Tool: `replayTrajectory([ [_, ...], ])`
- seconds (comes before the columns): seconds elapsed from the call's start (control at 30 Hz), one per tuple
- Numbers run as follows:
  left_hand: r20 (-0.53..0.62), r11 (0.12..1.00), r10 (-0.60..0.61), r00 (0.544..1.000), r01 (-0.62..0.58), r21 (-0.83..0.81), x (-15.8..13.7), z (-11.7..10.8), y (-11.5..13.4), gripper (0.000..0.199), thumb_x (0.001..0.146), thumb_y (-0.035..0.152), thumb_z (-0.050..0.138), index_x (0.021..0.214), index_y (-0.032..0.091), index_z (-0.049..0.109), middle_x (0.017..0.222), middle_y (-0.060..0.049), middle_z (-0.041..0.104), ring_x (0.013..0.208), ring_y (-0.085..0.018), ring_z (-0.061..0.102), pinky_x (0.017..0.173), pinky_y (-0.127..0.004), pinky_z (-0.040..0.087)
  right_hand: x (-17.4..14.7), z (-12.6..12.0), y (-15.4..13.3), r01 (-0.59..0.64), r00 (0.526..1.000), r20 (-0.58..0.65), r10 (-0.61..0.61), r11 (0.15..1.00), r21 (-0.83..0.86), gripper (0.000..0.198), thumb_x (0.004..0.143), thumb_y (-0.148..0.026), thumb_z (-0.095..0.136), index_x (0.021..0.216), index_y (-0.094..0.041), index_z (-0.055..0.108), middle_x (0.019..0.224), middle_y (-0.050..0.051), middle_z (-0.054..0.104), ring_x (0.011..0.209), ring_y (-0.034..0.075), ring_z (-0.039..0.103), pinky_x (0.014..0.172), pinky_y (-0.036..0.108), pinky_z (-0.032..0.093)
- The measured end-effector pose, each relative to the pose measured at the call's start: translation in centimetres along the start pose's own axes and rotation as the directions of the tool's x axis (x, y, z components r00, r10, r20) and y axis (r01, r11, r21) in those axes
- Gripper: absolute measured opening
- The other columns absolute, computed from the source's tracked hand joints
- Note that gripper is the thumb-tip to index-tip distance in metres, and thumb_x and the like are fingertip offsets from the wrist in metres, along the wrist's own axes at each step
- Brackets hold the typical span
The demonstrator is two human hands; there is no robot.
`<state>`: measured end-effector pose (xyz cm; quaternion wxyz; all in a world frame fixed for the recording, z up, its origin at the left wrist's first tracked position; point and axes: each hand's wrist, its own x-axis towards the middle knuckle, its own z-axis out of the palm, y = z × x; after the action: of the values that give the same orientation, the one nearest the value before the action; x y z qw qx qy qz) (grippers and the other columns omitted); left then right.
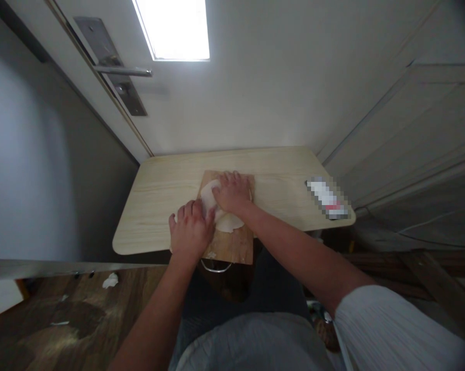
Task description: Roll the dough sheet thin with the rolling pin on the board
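A thin, pale flattened sheet of dough [229,222] lies on a wooden cutting board [236,250]. Over the dough's upper right part rests my right hand [234,191], palm down with the fingers stretched forward, covering much of it. At the board's left side is my left hand [189,226], its fingers spread and slightly bent, the thumb touching the dough. What lies beneath both palms is hidden. Small light bits stick to the board near its front edge.
The board sits on a light wood table [147,206], its front end jutting past the table edge. A blurred-out phone-like object [327,198] lies on the right. Behind stands a door with a metal handle [127,71]. A crumpled white scrap [110,280] is on the floor.
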<state>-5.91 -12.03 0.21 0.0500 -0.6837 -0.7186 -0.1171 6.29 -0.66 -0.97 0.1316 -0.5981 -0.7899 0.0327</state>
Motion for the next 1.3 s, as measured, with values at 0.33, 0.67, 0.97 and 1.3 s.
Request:
replayTrajectory([
  [0.33, 0.094, 1.000, 0.009, 0.996, -0.008, -0.006, 1.3, 0.5, -1.0, 0.050, 0.101, 0.050, 0.030, 0.136, 0.021, 0.051, 0.139, -0.015, 0.056, 0.124, -0.034, 0.053, 0.099, -0.052, 0.042, 1.0, 0.3, -0.3, -0.035, 0.995, -0.092, 0.038, 0.999, 0.040, 0.044, 0.096, -0.043, 0.042, 0.124, -0.017, 0.062, 0.129, 0.015, 0.062, 0.122, 0.033, 0.047, 0.104, 0.057, 0.033],
  [0.67, 0.192, 0.996, -0.043, 0.980, 0.057, -0.068, 2.8, 0.0, -1.4, 0.047, 0.101, 0.047, 0.034, 0.137, 0.023, 0.053, 0.139, -0.013, 0.058, 0.123, -0.031, 0.056, 0.102, -0.050, 0.043, 2.0, 0.3, -0.8, -0.032, 0.993, -0.109, 0.040, 0.997, 0.073, 0.039, 0.094, -0.044, 0.047, 0.115, -0.017, 0.064, 0.123, 0.015, 0.064, 0.117, 0.033, 0.051, 0.103, 0.054, 0.034],
  [0.97, 0.089, 0.998, -0.044, 0.995, 0.048, -0.036, 3.6, 0.7, -2.2, 0.043, 0.100, 0.043, 0.036, 0.131, 0.022, 0.057, 0.129, -0.011, 0.065, 0.115, -0.031, 0.060, 0.098, -0.046, 0.045, 3.1, 0.5, -1.3, -0.007, 0.988, -0.156, 0.019, 0.997, 0.074, 0.037, 0.094, -0.045, 0.047, 0.109, -0.016, 0.063, 0.113, 0.015, 0.068, 0.109, 0.030, 0.056, 0.097, 0.049, 0.038],
  [1.3, 0.102, 0.997, -0.011, 0.995, 0.019, -0.078, 4.4, 1.1, -3.0, 0.046, 0.100, 0.047, 0.037, 0.129, 0.019, 0.059, 0.126, -0.012, 0.066, 0.114, -0.030, 0.061, 0.097, -0.046, 0.046, 3.6, 0.3, -1.5, -0.004, 0.995, -0.102, 0.013, 0.996, 0.084, 0.038, 0.095, -0.047, 0.044, 0.111, -0.018, 0.062, 0.114, 0.014, 0.068, 0.109, 0.029, 0.057, 0.097, 0.047, 0.037],
])
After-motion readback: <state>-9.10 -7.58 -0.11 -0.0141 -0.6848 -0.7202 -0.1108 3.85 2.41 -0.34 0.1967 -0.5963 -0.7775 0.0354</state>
